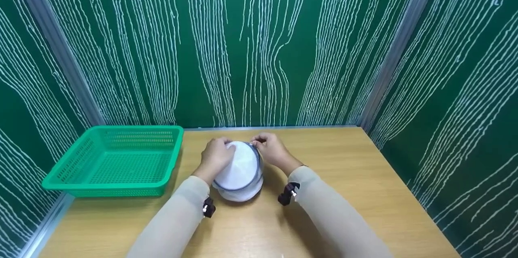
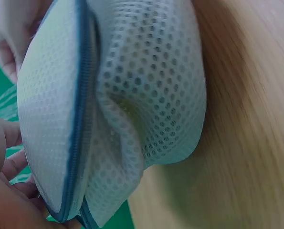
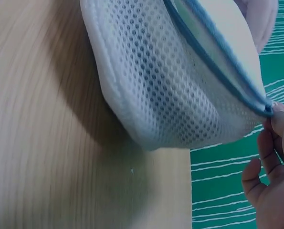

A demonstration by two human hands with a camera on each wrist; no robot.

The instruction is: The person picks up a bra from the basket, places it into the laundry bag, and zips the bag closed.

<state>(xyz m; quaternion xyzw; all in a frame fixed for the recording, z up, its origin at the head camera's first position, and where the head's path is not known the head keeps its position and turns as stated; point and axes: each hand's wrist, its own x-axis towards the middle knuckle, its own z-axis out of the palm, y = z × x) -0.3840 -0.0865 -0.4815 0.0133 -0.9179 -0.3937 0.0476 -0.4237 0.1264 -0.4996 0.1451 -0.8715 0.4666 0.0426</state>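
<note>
On the table [image 1: 344, 161], the basket [image 1: 113, 186] lies left of the bag [image 1: 239, 167]; a panel [image 1: 301, 64] stands behind all 3.

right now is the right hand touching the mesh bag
Touching: in the right wrist view, the right hand pinches the mesh bag where its blue zipper edges meet.

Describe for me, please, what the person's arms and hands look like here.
The left sleeve and right sleeve are long, plain and pale greyish-beige, ending near the wrists. The left hand and right hand are bare, without gloves. A small black device sits by each wrist, the left one and the right one, each with a small bright part. No cables are visible.
</note>
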